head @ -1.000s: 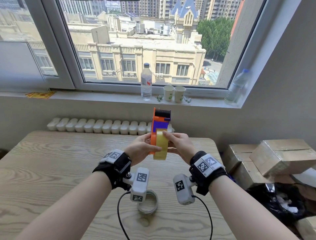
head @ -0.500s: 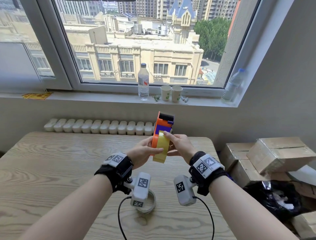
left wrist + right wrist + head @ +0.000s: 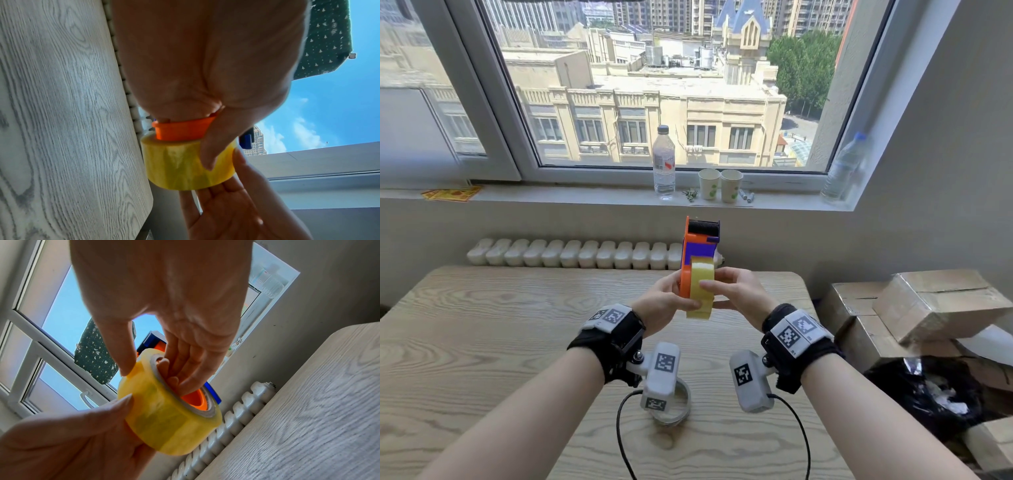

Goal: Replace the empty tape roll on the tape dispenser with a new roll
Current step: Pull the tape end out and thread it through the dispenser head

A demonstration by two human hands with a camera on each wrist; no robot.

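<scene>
We hold the orange and purple tape dispenser (image 3: 698, 251) upright above the far part of the wooden table (image 3: 482, 325), between both hands, with the yellow tape roll (image 3: 701, 289) sitting over its orange hub. Our left hand (image 3: 666, 301) grips the dispenser's orange side, and its thumb lies curled across the roll's outer face, as the left wrist view shows: roll (image 3: 188, 164) directly against the orange plate (image 3: 182, 130). Our right hand (image 3: 736, 293) clasps the roll from the right: in the right wrist view its thumb presses the roll's (image 3: 170, 415) outer band while its fingers (image 3: 185, 369) reach into the core, touching the orange hub (image 3: 195, 400) inside. So both hands are closed on something, the left on dispenser and roll together, the right on the roll.

On the near table, partly behind the left wrist camera, lies a pale empty ring (image 3: 678, 409). On the windowsill stand a water bottle (image 3: 664, 164), two paper cups (image 3: 720, 184) and, far right, another bottle (image 3: 844, 169). Cardboard boxes (image 3: 914, 305) are stacked to the right of the table.
</scene>
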